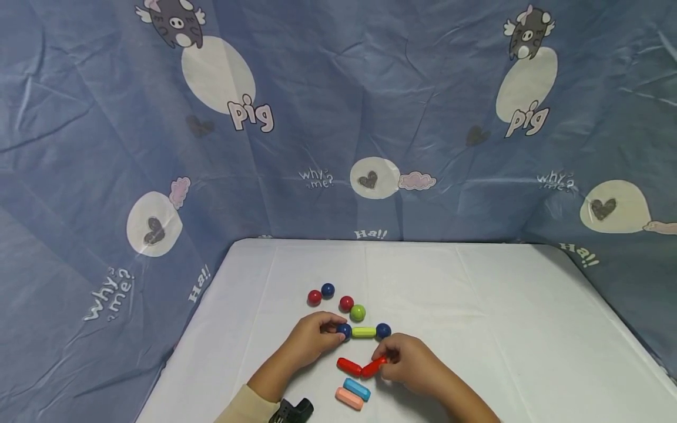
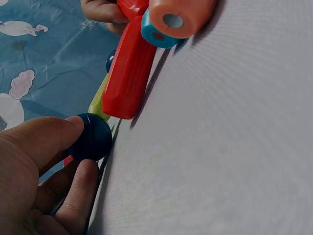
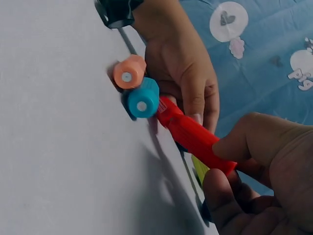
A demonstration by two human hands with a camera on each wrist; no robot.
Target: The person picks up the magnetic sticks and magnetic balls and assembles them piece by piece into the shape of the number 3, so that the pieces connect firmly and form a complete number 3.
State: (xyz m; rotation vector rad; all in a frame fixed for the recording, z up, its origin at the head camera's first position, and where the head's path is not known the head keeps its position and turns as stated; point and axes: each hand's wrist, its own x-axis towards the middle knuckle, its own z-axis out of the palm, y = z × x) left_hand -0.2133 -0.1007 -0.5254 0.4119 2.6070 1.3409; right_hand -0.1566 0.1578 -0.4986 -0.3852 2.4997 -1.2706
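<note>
My left hand (image 1: 313,338) pinches a dark blue ball (image 2: 95,138) between thumb and fingers. A yellow-green rod (image 1: 364,332) joins that ball to a second blue ball (image 1: 383,331) on its right. Nearer to me, my right hand (image 1: 415,361) pinches the right end of a red rod (image 3: 200,144). This rod's other end meets another red rod (image 1: 349,367), and the two form a shallow V on the table. In the right wrist view, the thumb and fingers close round the red rod's end.
Behind the hands lie two red balls (image 1: 346,304), a blue ball (image 1: 328,290) and a green ball (image 1: 358,312). In front of the red rods, a light blue rod (image 1: 357,389) and an orange rod (image 1: 349,398) lie side by side. A blue printed curtain (image 1: 328,117) borders the white table (image 1: 529,329).
</note>
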